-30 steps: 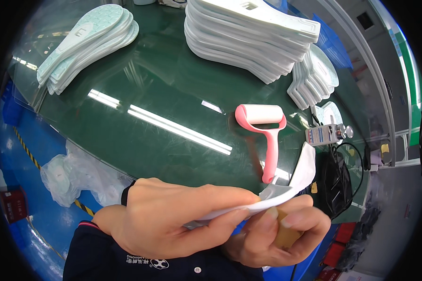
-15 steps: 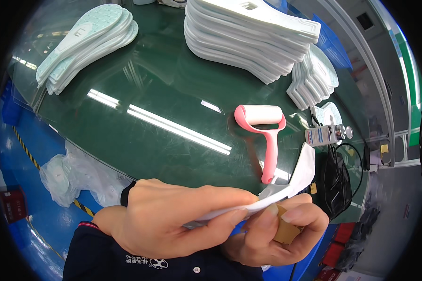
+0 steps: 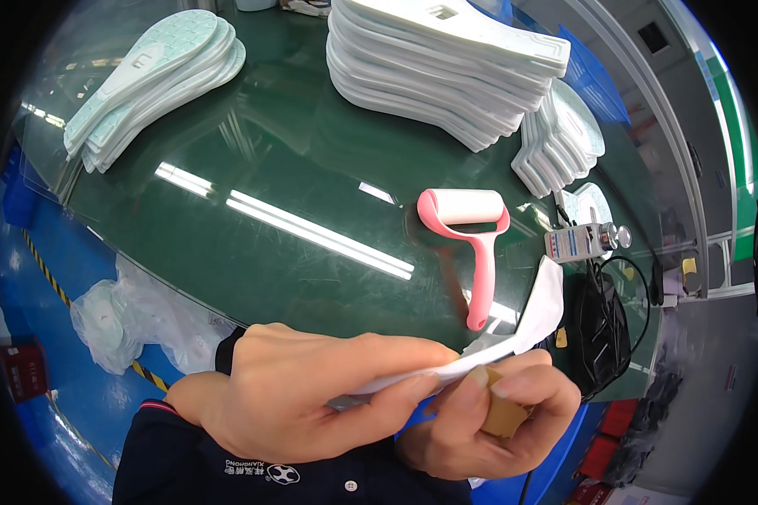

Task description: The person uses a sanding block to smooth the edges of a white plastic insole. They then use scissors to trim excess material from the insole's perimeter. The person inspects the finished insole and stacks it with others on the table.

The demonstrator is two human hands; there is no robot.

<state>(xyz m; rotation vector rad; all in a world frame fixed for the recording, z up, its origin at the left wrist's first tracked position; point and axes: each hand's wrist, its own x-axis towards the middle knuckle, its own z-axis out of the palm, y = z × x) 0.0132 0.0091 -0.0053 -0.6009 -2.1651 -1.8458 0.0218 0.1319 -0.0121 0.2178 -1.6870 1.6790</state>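
I hold the white insole [image 3: 514,337] up off the table [image 3: 295,219], just past its near edge and close to my chest, so both hands can work on it at once. My left hand [image 3: 312,391] lies across it from the left, wrist bent, thumb pressed along the underside and fingers closed over the top: a flat pinching grip that keeps the thin sheet from flopping. My right hand [image 3: 488,412] curls beneath its right part, grip closed on a small brown piece [image 3: 505,412], seemingly paper or tape, with thumb against forefinger right at the insole's edge. The free end of the insole sticks up to the right. The pink roller [image 3: 472,244] lies on the table toward the near right edge, within reach; stacked insoles [image 3: 446,67] sit along the far edge.
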